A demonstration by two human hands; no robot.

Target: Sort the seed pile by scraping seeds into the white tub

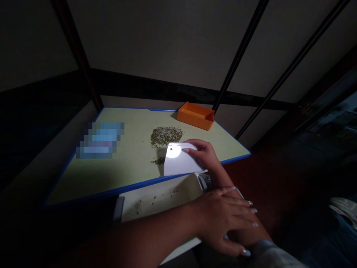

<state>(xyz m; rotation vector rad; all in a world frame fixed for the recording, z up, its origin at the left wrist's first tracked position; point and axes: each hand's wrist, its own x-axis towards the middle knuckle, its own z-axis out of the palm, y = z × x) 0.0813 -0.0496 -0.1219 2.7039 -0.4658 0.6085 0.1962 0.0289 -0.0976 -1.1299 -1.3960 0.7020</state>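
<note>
My right hand point(205, 152) is closed on a white plastic scraper point(178, 160) with a small hole in one corner. The scraper stands tilted at the table's front edge, a few green grains showing by its left side. Just behind it lies a pile of small green and whitish grains point(166, 136). Fingers spread, my left hand point(227, 219) rests across my right forearm and holds nothing. Below the table edge, a pale open bin point(181, 190) has several scattered grains in it; my left arm hides part of it.
The pale yellow table point(128, 149) has a blue rim. An orange tray point(195, 117) stands at its back right. A blurred-out bluish item point(102, 139) lies on the left. A panelled wall point(161, 41) rises behind.
</note>
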